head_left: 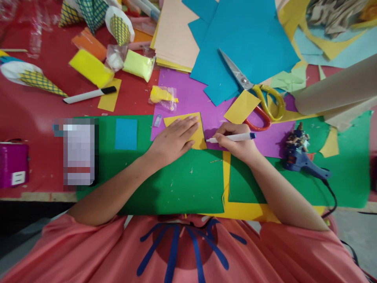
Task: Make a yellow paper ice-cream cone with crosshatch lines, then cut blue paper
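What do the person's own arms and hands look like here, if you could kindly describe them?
The left hand and right hand are ungloved, with no ring or watch visible. The forearms are uncovered up to loose coral-pink sleeves. The matching top has dark blue strokes fanning across its front.

A craft workspace, with scissors (244, 81), glue gun (298, 160) and blue paper (247, 35)

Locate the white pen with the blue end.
In the head view, the white pen is right of centre, held in the right hand, its tip beside the right edge of the yellow paper under the left hand.
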### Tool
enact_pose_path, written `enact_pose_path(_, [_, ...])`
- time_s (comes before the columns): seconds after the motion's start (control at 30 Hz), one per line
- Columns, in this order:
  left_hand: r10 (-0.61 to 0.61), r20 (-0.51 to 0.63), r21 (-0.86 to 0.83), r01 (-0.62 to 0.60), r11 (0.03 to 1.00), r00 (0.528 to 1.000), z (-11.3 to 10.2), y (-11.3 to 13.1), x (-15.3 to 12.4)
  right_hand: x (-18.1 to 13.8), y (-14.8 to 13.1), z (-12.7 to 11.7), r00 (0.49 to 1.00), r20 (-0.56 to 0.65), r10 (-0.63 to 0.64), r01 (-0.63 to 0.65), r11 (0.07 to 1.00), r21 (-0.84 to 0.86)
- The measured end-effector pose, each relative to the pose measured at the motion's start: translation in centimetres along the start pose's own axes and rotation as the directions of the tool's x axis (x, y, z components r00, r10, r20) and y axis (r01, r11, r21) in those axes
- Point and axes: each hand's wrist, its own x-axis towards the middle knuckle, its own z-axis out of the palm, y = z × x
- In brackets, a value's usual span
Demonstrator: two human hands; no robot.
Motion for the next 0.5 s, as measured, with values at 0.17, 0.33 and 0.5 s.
enact_pose_path(0.17, [-0.014, 0.014, -0.001, 0.014, 1.000, 1.000, -0.15, 0.09, 0.10, -0.04, -0.13, -0.09, 0.999, 0.041, 0.020, -0.020, 1.000, 0.002])
enact_pose_path(0.33, [-0.005, 0.017, 0.024, 0.005, 1.000, 1.000, -0.18, 0.08, 0.08, -0.08, -0.15, -0.14, 0.997, 0.082, 0.008, -0.010, 1.000, 0.022])
enact_pose_path(0.5, [-0.008, 0.023, 0.022, 0.008, 1.000, 1.000, -0.22, 0.10, 0.09, -0.12, -0.05, -0.26, 0.993, 0.116, -0.019, 0.015, 0.999, 0.035])
